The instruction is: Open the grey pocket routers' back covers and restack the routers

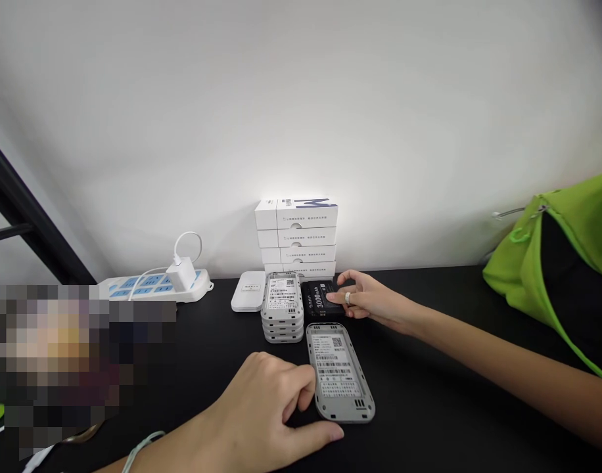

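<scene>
My left hand [266,410] rests on the table with curled fingers against the left edge of a grey open-backed device casing [338,368] and its thumb along the bottom end, gripping the corner. The casing lies flat, its inner label with barcodes and a QR code facing up. Further back, my right hand [363,295], a ring on one finger, closes its fingertips on a black battery [323,299] marked 3000mAh. Other batteries seem to lie beneath or beside it, partly hidden. Just left of them stands a stack of similar casings [282,305].
Several white boxes [298,236] are stacked by the wall. A white device [248,292] lies left of the casing stack. At left are a power strip [156,284] and a plugged-in charger [181,272]. A green bag [522,256] stands at right. The lower left is pixelated.
</scene>
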The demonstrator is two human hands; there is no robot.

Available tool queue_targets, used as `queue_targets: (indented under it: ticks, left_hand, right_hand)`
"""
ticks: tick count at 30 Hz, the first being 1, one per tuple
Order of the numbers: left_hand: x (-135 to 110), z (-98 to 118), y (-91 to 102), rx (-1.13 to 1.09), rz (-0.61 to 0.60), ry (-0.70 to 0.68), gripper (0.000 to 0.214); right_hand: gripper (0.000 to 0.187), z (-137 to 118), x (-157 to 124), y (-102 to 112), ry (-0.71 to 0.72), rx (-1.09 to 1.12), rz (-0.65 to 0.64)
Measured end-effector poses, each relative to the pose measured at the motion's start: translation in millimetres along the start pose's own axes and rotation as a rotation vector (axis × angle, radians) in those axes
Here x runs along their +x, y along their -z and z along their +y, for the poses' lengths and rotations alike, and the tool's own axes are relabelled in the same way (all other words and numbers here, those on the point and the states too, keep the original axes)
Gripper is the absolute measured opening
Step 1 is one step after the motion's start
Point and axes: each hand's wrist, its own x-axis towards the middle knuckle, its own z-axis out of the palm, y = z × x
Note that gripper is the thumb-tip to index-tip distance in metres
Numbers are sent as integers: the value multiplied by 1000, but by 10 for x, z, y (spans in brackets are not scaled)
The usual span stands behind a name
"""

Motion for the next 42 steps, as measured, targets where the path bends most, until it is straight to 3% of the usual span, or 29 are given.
queue_targets:
  ticks: [5, 11, 21, 28, 31, 36, 42]
  left_hand:
    - [15, 3, 8, 0, 5, -4, 39]
    - [14, -4, 4, 11, -2, 9, 38]
    - [17, -7, 4, 8, -24, 37, 38]
    - [14, -18, -7, 4, -4, 17, 38]
    - [5, -24, -17, -1, 5, -5, 38]
    - [13, -27, -15, 1, 1, -10, 38]
    - [18, -2, 13, 21, -5, -3, 38]
  right_hand:
    - [55, -38, -281, -4, 52, 62, -12]
    - [48, 98, -564, -142, 72, 7, -42]
    - [51, 270, -569, -226, 176, -63, -113]
    - [41, 201, -681, -258, 243, -360, -59]
    - [55, 147, -749, -269, 236, -501, -108]
    - [101, 187, -784, -261, 241, -582, -239]
    - [94, 255, -772, -255, 246, -553, -247]
